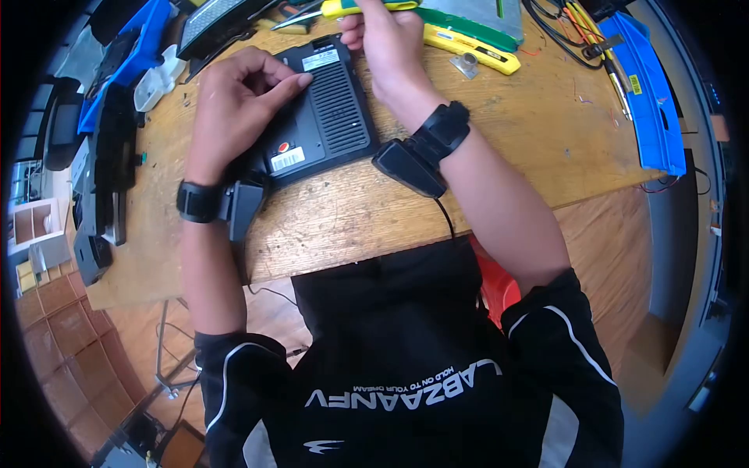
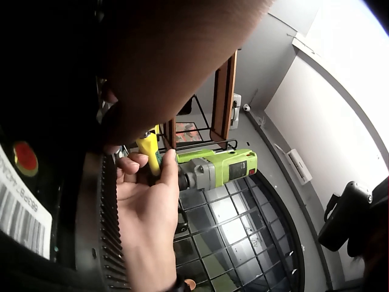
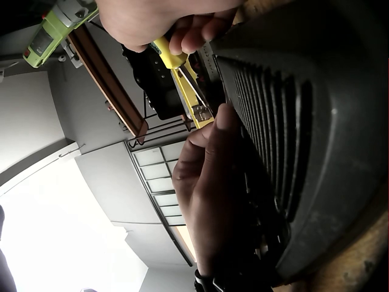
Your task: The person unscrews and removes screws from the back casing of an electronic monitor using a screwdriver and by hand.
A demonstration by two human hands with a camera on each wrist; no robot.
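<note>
A black electronic device (image 1: 339, 109) with a vented panel lies on the wooden table, its white barcode label and a round red sticker facing up. My left hand (image 1: 234, 101) rests over its left part, thumb and forefinger brought together beside the vents. Whether anything small sits between those fingertips I cannot tell. In my right hand (image 1: 394, 51), above the device's far edge, I grip a screwdriver (image 1: 339, 8) by its yellow and green handle. Its thin metal shaft points left. From the right wrist, the screwdriver (image 3: 167, 55) slants toward the left hand's fingertips (image 3: 226, 115).
Behind the right hand lies a yellow utility knife (image 1: 472, 51), with a small metal piece (image 1: 466, 66) beside it. Cables (image 1: 573, 39) and a blue tray (image 1: 647, 93) are at the right. A white plastic tray (image 1: 160, 78) and dark casings (image 1: 109, 148) stand left.
</note>
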